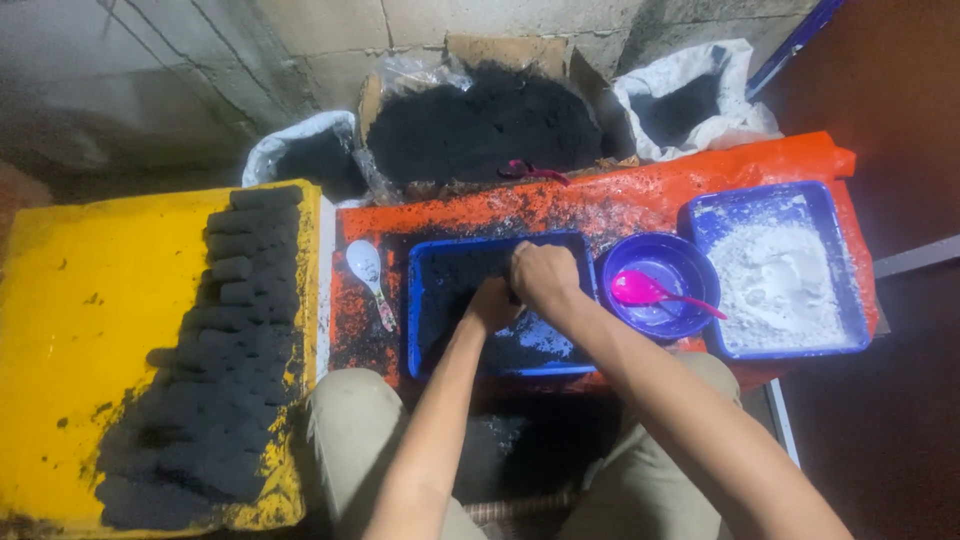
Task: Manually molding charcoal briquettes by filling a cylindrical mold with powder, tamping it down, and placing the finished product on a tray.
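knees in pale trousers (360, 440) sit closest, arms reaching out over them. both hands are bunched together, left hand (492, 303) and right hand (543, 273) curled tight around a lump of black powder (455, 275) in the blue tray (425, 330). it looks soft, crumbly and damp, best cupped from below. right: a blue bowl (690, 270), pink spoon (645, 290), and tray of white powder (780, 280). left: dark pressed blocks (230, 340) on a yellow board (90, 330). far: sacks (700, 95).

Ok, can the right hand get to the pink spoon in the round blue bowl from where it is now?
Probably yes. The right hand is in the blue tray of black powder, right beside the round blue bowl; the pink spoon lies uncovered, nothing between.
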